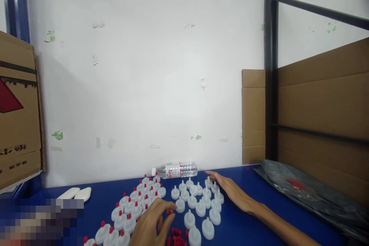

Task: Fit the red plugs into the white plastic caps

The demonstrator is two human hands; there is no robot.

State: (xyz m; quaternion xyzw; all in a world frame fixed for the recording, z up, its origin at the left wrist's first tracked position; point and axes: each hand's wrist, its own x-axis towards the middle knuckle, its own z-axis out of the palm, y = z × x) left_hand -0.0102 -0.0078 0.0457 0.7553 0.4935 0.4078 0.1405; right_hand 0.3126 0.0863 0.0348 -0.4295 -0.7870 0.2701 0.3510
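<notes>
My left hand (154, 223) is closed in a pinch, with a small red tip cap (170, 212) between thumb and fingers. Beside it stand several white nozzle lids (129, 223) whose spouts carry red tips. Just below its fingers lies a pile of loose red tip caps (178, 237). To the right stand several white lids with bare spouts (201, 207). Against the right edge of that group rests my right hand (232, 192), open, its fingers stretched out next to the lids and holding nothing.
A clear plastic bottle (181, 170) lies by the wall. Two white rounded pieces (83, 194) are at the left of the blue table (250, 223). Grey plastic bags (300, 188) lie at right. Cardboard (20, 123) stands left; a pixelated patch hides the lower left corner.
</notes>
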